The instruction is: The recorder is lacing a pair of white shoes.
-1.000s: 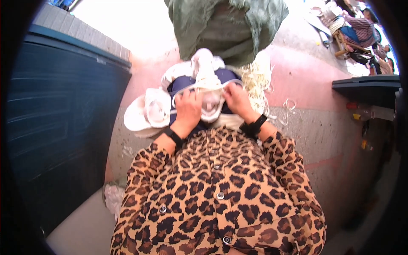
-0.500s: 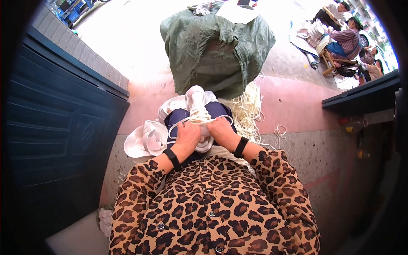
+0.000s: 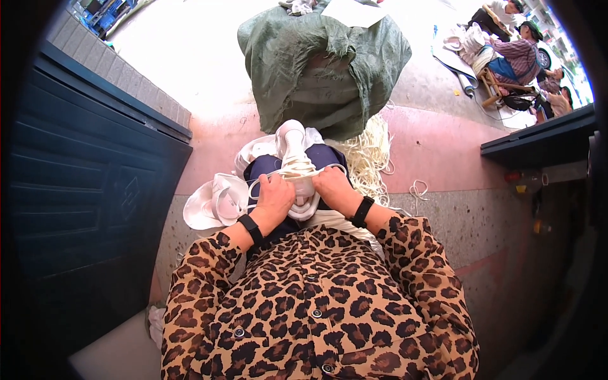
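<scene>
A white shoe (image 3: 292, 140) lies on my lap, its toe pointing away from me. Cream laces (image 3: 298, 166) cross its upper, and loops of lace stand out to both sides. My left hand (image 3: 275, 197) is closed on the lace at the shoe's left edge. On the other side my right hand (image 3: 337, 190) pinches the lace too, with a short stretch of it between the hands. The fingertips are partly hidden. To the left of my knees lie more white shoe pieces (image 3: 212, 201).
A heap of cream laces (image 3: 370, 158) lies on the floor right of my knees. Ahead stands a large bundle under green sheeting (image 3: 323, 69), white paper on top. Dark door panels (image 3: 95, 190) flank me. Several people (image 3: 513, 57) sit at the far right.
My hands have moved slightly apart, the right one rising a little and the left shifting leftward. The shoe has shifted slightly away from me.
</scene>
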### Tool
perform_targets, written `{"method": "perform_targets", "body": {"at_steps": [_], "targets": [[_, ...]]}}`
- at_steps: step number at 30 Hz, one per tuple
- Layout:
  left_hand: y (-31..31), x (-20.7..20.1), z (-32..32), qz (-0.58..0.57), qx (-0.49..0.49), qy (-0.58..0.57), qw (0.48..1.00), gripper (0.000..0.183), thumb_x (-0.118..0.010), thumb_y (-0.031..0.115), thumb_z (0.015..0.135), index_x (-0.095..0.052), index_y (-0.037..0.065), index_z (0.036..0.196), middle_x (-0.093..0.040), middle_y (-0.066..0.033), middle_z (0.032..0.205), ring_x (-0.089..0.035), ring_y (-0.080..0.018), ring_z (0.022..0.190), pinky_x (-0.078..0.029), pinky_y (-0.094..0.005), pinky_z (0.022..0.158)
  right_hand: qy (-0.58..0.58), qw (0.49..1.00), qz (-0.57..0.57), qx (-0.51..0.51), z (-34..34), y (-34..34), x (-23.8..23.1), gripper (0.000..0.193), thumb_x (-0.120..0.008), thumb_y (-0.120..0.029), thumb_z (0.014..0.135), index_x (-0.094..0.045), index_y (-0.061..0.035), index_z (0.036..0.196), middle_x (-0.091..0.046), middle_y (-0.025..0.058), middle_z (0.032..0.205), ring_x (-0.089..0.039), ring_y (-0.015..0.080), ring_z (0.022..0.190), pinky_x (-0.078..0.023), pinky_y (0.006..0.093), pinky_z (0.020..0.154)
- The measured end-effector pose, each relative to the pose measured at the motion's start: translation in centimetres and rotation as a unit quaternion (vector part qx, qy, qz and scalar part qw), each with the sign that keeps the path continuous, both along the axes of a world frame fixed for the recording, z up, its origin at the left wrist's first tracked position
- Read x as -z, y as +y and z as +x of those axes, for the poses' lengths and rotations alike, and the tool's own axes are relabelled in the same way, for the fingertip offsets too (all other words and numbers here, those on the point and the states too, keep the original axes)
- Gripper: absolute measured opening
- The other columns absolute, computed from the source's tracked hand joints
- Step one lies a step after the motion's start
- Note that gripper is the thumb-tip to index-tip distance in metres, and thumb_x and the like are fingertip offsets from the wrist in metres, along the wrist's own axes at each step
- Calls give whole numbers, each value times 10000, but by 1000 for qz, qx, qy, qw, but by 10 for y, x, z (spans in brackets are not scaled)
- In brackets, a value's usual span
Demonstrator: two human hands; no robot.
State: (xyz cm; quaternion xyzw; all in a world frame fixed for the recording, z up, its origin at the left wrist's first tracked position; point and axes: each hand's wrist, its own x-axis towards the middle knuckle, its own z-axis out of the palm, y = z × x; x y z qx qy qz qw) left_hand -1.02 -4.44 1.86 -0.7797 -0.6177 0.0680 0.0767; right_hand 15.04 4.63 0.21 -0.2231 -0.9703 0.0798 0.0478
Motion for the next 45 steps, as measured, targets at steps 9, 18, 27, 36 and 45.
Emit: {"method": "perform_targets", "body": {"at_steps": [9,18,27,36,45], "targets": [[8,4,-19,89,46,-337,936,88,-510,87,693,-572,37,730,-564,-112,798,-521,-259,800,-417,-342,657,176,984,-22,20,0,2,-8,37,-531,-70,684,-543,-75,719,-521,68,783,-495,221,823,-366,336,696],[47,-50,-3,-54,-223,-739,633,136,-586,119,801,-620,-13,802,-565,5,642,-486,-39,581,-408,-197,532,367,876,-278,143,-26,23,-58,105,-562,-50,758,-598,7,840,-598,171,767,-585,308,729,-456,345,641],[58,-40,-41,-32,-205,-545,812,217,-621,155,728,-615,1,881,-608,-120,749,-569,-278,702,-452,-345,673,334,906,-206,157,-35,45,-34,170,-540,-48,806,-581,16,959,-627,133,845,-606,194,778,-465,265,698],[-91,-46,-96,43,-317,-179,930,395,-587,256,782,-488,3,1069,-558,-204,846,-545,-352,831,-429,-447,706,263,827,-393,303,23,47,-8,212,-492,-90,820,-586,-25,999,-631,149,858,-618,240,797,-475,302,702],[-55,-47,-156,87,-448,-520,723,267,-397,141,869,-527,-34,1023,-541,-66,567,-475,-94,388,-376,-232,359,171,940,-294,-12,-57,-19,-41,177,-511,-152,809,-597,-51,927,-613,165,794,-598,308,766,-470,384,695]]}}
